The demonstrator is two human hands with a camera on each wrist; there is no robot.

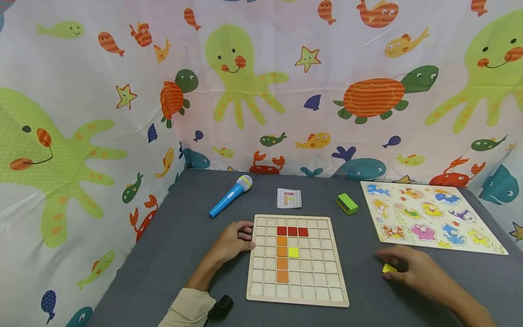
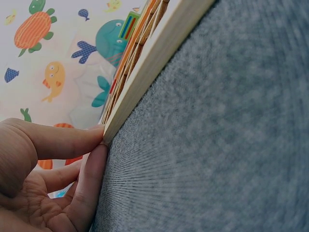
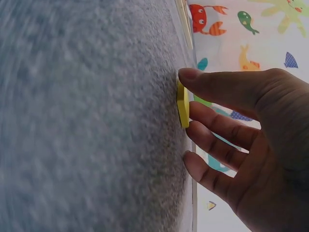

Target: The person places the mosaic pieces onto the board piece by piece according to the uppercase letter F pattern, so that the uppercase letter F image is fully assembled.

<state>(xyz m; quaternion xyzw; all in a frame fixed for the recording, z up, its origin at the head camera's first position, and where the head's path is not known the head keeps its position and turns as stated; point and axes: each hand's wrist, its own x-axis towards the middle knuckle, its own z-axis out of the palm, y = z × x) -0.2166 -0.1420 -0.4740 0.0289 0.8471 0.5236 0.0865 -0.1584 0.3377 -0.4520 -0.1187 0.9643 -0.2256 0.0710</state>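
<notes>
A wooden grid board (image 1: 297, 302) lies on the dark grey table. Set in its cells are three red squares (image 1: 292, 231) in a row, several orange squares (image 1: 282, 251) in a column below, and one yellow square (image 1: 293, 252). My left hand (image 1: 230, 243) is at the board's left side; in the left wrist view thumb and forefinger pinch the board's edge (image 2: 149, 67). To the right of the board, my right hand (image 1: 421, 272) holds a yellow tile (image 3: 182, 104) between thumb and fingers, low at the tabletop. Its fingers partly hide the tile in the head view.
Behind the board lies a small printed grid card (image 1: 289, 198). A blue toy microphone (image 1: 229, 197) lies to its left, a green block (image 1: 347, 204) to its right. A sea-animal puzzle board (image 1: 433, 218) is at the right. A printed cloth (image 1: 261, 59) hangs behind.
</notes>
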